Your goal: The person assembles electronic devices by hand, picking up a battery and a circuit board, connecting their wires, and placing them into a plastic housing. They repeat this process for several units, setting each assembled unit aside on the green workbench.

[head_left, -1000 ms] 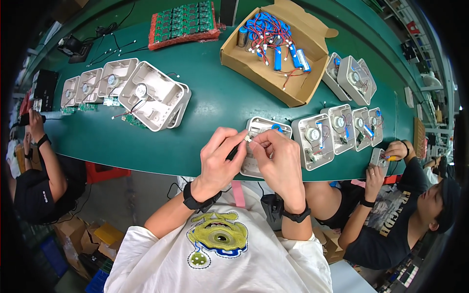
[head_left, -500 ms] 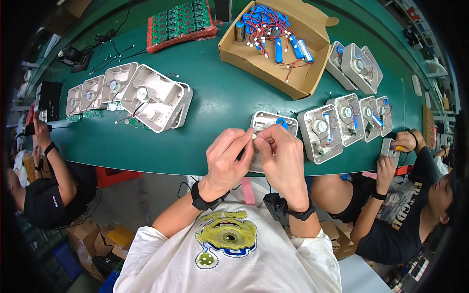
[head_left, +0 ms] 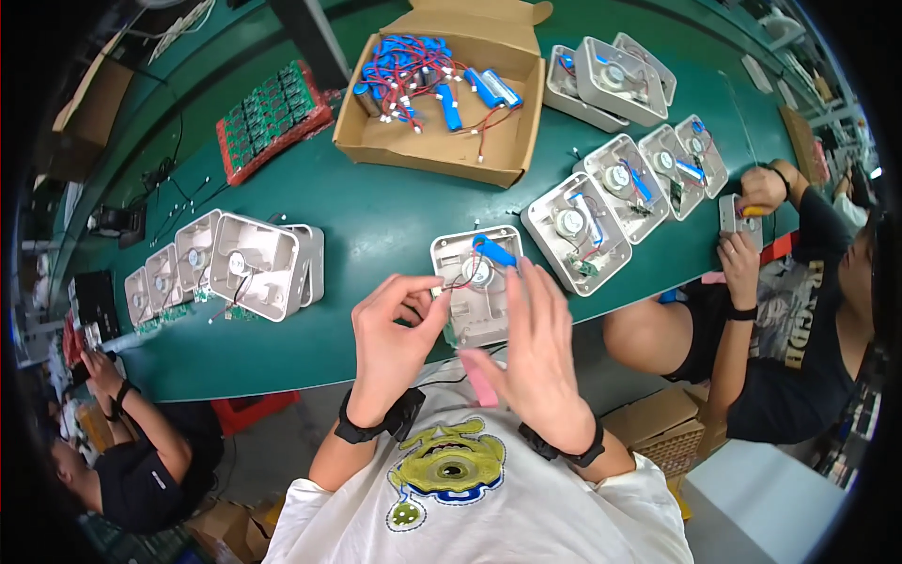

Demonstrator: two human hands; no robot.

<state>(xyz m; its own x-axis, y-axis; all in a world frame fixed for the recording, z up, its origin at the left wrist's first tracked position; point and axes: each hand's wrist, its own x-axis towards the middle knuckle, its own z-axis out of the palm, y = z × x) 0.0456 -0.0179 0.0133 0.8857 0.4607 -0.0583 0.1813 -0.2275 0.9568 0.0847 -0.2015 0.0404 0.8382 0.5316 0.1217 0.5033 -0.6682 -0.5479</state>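
Note:
On the bench in front of me lies a light grey plastic housing (head_left: 488,317), open side up, with a round speaker (head_left: 478,272) inside. A blue cylindrical battery (head_left: 494,252) with red and black wires rests at its upper end. At the left wall my left hand (head_left: 393,324) pinches a small white connector (head_left: 436,290) on the wires. My right hand (head_left: 537,352) is open over the housing's right side, its fingers stretched out with the tips beside the battery. Part of a green circuit board (head_left: 449,335) shows at the housing's lower left edge.
A cardboard box (head_left: 430,164) of wired blue batteries stands at the back. Similar housings (head_left: 575,230) line the right, others (head_left: 266,266) the left. Stacked circuit boards (head_left: 274,117) lie far left. A co-worker's hands (head_left: 742,246) hold a housing at right; another person sits left.
My hands, which were pinching together at a small white connector, have parted. The right has opened and moved off to the right; the housing, speaker and battery now show. The whole view has shifted.

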